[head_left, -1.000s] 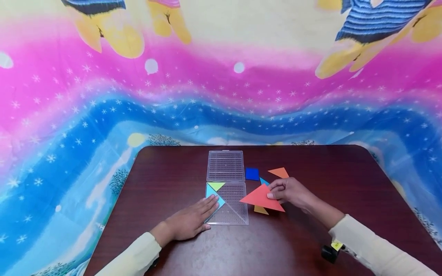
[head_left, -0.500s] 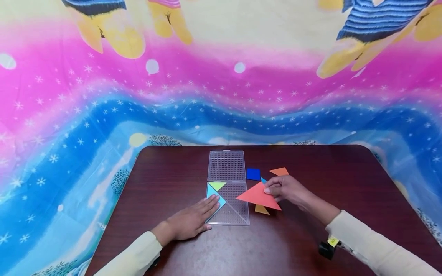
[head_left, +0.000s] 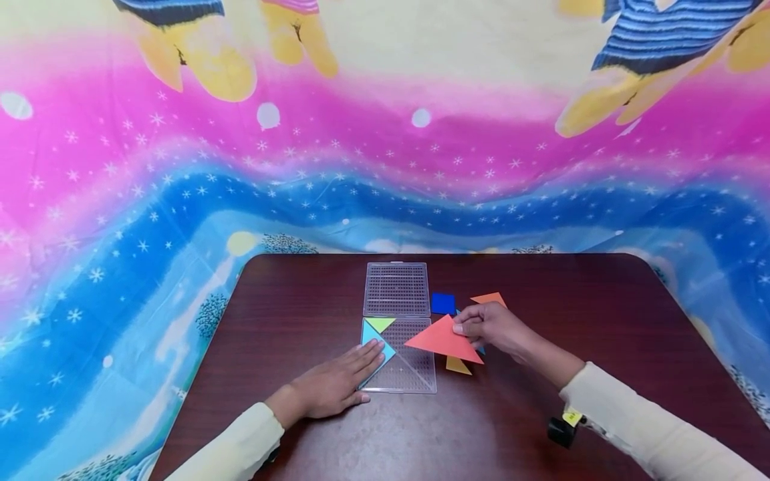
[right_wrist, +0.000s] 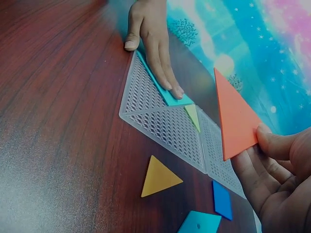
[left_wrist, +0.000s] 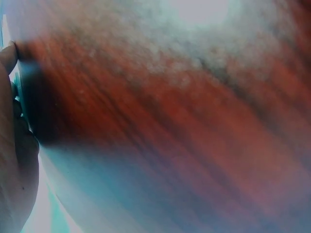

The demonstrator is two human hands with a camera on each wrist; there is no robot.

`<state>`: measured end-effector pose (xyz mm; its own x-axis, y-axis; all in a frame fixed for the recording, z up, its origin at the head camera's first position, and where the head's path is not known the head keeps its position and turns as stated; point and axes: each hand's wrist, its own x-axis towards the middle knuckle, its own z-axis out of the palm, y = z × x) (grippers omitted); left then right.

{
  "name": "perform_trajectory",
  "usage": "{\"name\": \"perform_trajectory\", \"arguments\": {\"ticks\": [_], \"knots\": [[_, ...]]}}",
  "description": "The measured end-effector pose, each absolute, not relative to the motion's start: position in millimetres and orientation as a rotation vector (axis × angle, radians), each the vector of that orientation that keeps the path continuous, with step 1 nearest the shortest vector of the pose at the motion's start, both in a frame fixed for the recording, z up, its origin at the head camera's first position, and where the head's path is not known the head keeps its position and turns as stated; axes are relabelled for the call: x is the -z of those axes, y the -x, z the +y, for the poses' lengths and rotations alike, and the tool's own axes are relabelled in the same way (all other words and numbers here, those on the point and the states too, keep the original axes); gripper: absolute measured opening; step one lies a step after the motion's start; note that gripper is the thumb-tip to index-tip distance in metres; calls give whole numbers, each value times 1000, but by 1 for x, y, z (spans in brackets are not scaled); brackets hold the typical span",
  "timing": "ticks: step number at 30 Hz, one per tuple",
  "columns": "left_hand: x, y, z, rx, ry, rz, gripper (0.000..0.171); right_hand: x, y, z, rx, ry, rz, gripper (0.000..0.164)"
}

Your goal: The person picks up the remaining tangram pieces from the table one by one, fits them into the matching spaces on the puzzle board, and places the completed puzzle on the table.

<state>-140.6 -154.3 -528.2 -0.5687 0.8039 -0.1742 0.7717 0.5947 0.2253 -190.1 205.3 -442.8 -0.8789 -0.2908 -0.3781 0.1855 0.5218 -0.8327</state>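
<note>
Over brown table [head_left: 289, 300], before printed cloth [head_left: 373, 147], right hand [head_left: 494, 327] pinches red triangle [head_left: 442, 339]; left hand [head_left: 337, 382] flattened.

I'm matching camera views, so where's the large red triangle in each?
Head: large red triangle right of centre, below mid-height, pinched by the right hand.
Left wrist: not in it.
Right wrist: large red triangle right of centre, mid-height.
Shared landmark: the left hand, in all three.

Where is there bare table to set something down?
Bare table shows left of the clear case, beyond the left hand; right of the small orange triangle; and between the sleeves. Crowded: around the right hand, by the blue square and yellow triangle.
</note>
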Motion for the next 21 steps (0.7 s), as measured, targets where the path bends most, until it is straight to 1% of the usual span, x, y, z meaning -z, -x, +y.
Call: {"name": "perform_trajectory", "arguments": {"ticks": [15,21], "knots": [[525,141,-156,-231,-1337,2549,75,443,190,196,1348,56,2276,34],[527,141,-157,-236,-1336,2548,76,446,191,190,1371,89,2255,33]]}}
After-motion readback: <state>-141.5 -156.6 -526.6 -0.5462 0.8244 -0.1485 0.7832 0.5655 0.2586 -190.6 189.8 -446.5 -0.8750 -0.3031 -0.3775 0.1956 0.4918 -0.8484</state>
